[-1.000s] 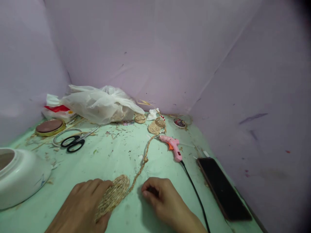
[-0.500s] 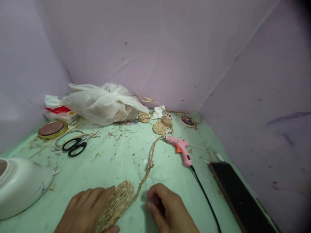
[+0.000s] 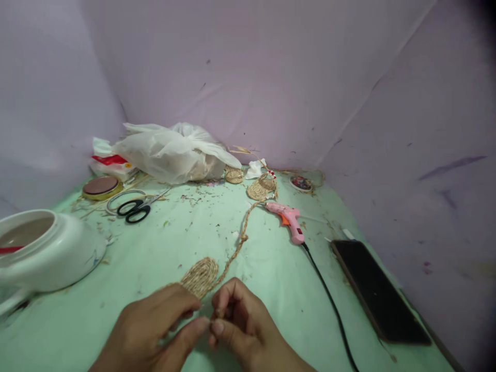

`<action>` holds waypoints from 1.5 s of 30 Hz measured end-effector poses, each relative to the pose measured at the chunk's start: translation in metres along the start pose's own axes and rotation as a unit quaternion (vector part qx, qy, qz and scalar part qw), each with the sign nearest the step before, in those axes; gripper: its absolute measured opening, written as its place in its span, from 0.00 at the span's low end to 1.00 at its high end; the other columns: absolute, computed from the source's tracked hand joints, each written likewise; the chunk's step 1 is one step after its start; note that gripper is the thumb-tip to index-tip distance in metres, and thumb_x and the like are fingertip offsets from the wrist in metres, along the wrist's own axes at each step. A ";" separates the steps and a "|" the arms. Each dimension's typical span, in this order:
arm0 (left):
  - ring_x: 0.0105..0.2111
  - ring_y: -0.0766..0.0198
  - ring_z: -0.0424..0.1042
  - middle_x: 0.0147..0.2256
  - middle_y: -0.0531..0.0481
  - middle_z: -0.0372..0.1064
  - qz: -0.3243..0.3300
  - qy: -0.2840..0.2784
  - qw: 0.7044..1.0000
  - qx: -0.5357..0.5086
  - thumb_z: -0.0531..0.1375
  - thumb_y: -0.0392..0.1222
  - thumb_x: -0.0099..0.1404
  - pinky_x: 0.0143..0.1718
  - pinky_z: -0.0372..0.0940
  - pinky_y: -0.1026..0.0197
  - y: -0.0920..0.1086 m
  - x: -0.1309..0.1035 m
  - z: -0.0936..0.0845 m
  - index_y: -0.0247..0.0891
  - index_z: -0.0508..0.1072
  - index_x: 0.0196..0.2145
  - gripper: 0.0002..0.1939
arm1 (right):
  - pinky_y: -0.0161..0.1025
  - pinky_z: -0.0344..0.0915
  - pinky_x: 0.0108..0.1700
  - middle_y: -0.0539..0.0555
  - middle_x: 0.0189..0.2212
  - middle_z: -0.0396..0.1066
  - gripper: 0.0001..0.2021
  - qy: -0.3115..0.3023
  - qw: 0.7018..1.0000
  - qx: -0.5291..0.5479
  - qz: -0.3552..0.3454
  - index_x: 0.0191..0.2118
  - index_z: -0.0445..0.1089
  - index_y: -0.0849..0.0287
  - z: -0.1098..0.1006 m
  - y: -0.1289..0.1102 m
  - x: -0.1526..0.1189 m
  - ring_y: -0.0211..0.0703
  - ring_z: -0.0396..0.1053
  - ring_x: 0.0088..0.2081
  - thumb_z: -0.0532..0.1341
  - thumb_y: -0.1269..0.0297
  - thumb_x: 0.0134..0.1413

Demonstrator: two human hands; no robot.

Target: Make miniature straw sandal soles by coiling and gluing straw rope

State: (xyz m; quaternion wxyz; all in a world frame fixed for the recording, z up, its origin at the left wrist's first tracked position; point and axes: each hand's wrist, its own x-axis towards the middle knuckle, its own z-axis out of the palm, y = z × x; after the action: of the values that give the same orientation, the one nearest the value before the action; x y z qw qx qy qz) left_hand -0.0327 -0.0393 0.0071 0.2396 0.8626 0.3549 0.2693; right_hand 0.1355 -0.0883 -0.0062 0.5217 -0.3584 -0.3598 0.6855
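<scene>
A flat oval coil of braided straw (image 3: pixel 201 276) lies on the green tabletop, its lower part hidden behind my left hand (image 3: pixel 158 325). A loose tail of straw braid (image 3: pixel 233 254) runs from the coil up to the tip of a pink glue gun (image 3: pixel 287 219), which lies on its side. My left hand is half curled, with a gap between thumb and forefinger, its thumb tip close to my right fingertips. My right hand (image 3: pixel 244 323) has thumb and fingers pinched together; anything between them is too small to name.
Black-handled scissors (image 3: pixel 138 207), a round tin (image 3: pixel 101 187) and a white pot (image 3: pixel 73 248) stand left. A plastic bag (image 3: pixel 174 155) lies at the back, beside smaller woven straw pieces (image 3: pixel 259 190). On the right are the gun's black cord (image 3: pixel 327 297) and a phone (image 3: pixel 377 292).
My left hand has come off the coil and moved right, towards my right hand. My right hand has moved left and its fingers have closed. The view has tilted down slightly.
</scene>
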 end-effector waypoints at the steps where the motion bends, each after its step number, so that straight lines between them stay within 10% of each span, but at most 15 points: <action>1: 0.22 0.68 0.67 0.22 0.54 0.68 -0.011 -0.035 0.999 -0.022 0.51 0.44 0.66 0.24 0.60 0.67 0.004 0.000 0.002 0.41 0.69 0.26 0.13 | 0.32 0.56 0.33 0.45 0.26 0.61 0.18 -0.007 1.000 0.005 -0.002 0.30 0.57 0.58 0.003 0.000 -0.001 0.31 0.61 0.28 0.67 0.56 0.47; 15: 0.21 0.69 0.64 0.22 0.54 0.68 -0.189 -0.086 0.962 -0.180 0.53 0.40 0.60 0.22 0.58 0.68 0.008 0.010 0.001 0.36 0.73 0.32 0.10 | 0.29 0.66 0.24 0.46 0.30 0.64 0.14 0.051 0.983 0.166 0.067 0.34 0.62 0.58 -0.002 0.003 0.007 0.28 0.61 0.23 0.68 0.69 0.44; 25: 0.19 0.68 0.65 0.19 0.53 0.66 0.063 0.027 0.997 0.025 0.49 0.31 0.61 0.25 0.59 0.65 0.006 0.001 0.003 0.36 0.67 0.23 0.13 | 0.31 0.69 0.27 0.48 0.33 0.65 0.16 0.017 0.995 0.087 0.040 0.34 0.61 0.58 0.004 0.008 0.004 0.33 0.67 0.30 0.69 0.64 0.44; 31: 0.18 0.70 0.59 0.18 0.54 0.61 0.116 -0.041 0.992 0.014 0.50 0.31 0.59 0.22 0.54 0.66 -0.003 0.005 -0.003 0.36 0.64 0.21 0.10 | 0.31 0.68 0.28 0.48 0.32 0.65 0.15 -0.012 0.995 0.086 0.045 0.37 0.62 0.57 0.001 0.010 0.001 0.36 0.68 0.34 0.68 0.66 0.45; 38: 0.16 0.74 0.48 0.14 0.58 0.50 -0.063 -0.021 0.994 -0.091 0.51 0.33 0.46 0.18 0.45 0.68 -0.004 0.012 -0.001 0.37 0.57 0.14 0.06 | 0.34 0.68 0.32 0.52 0.39 0.66 0.18 0.005 0.999 0.043 0.028 0.40 0.63 0.55 -0.002 0.004 0.006 0.41 0.67 0.40 0.68 0.67 0.42; 45: 0.14 0.73 0.44 0.13 0.60 0.43 -0.233 -0.094 0.904 -0.347 0.47 0.42 0.52 0.15 0.43 0.67 0.002 0.025 -0.009 0.40 0.51 0.16 0.10 | 0.32 0.64 0.28 0.50 0.33 0.64 0.14 0.171 0.975 -0.119 -0.078 0.40 0.66 0.54 -0.016 -0.001 0.006 0.36 0.62 0.30 0.64 0.55 0.50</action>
State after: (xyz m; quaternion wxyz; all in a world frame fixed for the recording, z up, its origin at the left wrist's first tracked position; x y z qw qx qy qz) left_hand -0.0225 -0.0198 0.0223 0.6116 0.6395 0.4054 0.2293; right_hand 0.1481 -0.0806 -0.0137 0.5808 -0.5006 -0.3713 0.5237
